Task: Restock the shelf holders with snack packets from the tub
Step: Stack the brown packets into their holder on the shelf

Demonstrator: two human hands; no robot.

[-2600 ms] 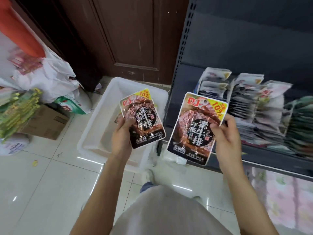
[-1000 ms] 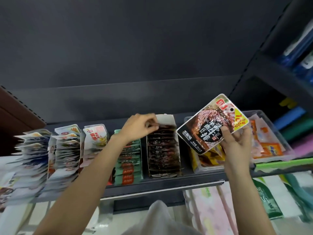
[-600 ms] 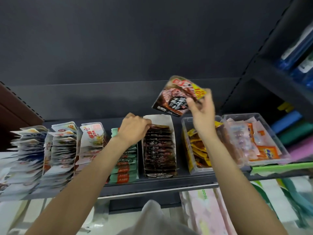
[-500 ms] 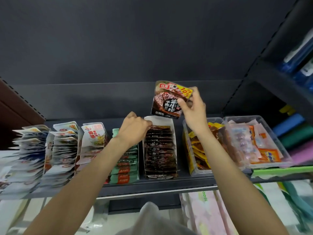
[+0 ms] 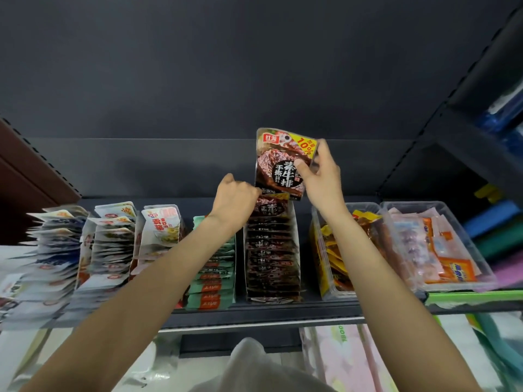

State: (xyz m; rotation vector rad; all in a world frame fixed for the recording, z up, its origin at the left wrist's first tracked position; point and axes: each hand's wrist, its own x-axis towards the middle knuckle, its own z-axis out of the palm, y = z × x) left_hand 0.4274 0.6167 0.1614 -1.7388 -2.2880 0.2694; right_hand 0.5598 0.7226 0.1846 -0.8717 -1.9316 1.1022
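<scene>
My right hand (image 5: 321,176) pinches a dark snack packet (image 5: 278,162) with a yellow 10% corner. It holds the packet upright just above the back end of a white cardboard holder (image 5: 295,236). The holder is packed with a row of the same dark packets (image 5: 271,250). My left hand (image 5: 235,199) is at the holder's back left corner, its fingers curled against the rearmost packet (image 5: 273,206). The fingertips are hidden behind the hand. The tub is out of view.
The holder stands on a dark shelf (image 5: 254,314). To its left are green packets (image 5: 212,290) and white packet rows (image 5: 110,250). To its right are clear bins of yellow snacks (image 5: 336,258) and pink-orange packets (image 5: 441,250). Another shelf deck hangs overhead.
My right hand has swung its packet left from above the yellow bin and turned it upright over the holder's back. My left hand has stayed at the holder's back corner.
</scene>
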